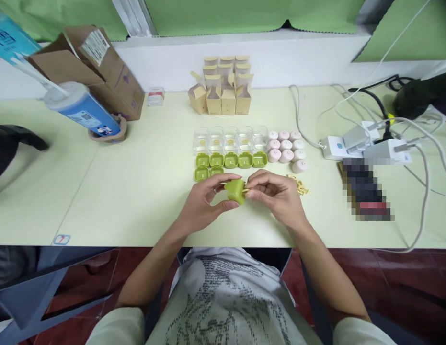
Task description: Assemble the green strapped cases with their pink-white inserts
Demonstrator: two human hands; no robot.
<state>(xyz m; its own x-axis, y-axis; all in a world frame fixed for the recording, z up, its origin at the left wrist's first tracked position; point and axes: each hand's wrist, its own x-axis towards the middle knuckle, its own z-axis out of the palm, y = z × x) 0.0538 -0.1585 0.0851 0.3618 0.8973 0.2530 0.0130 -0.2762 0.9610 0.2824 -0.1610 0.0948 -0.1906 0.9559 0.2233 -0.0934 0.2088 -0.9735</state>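
Between thumb and fingers, my left hand (204, 200) grips a small green plastic cup (235, 191) tipped on its side. My right hand (276, 195) pinches a small yellow piece (245, 190) against the base of that cup. Just beyond the hands, more green cups (231, 160) sit in rows, hollow side up. Behind them is a row of clear plastic covers (230, 139). Several pale pink and white round pieces (286, 155) stand to the right of these. A little pile of yellow pieces (298, 185) lies beyond my right hand, partly hidden by it.
Open small cardboard boxes (228, 101) stand grouped by the wall. At left are a blue wipes canister (88, 112), a brown carton (115, 79) and a small clear case (156, 97). Power strips (366, 146) with cables and a blurred-out dark object (366, 189) occupy the right.
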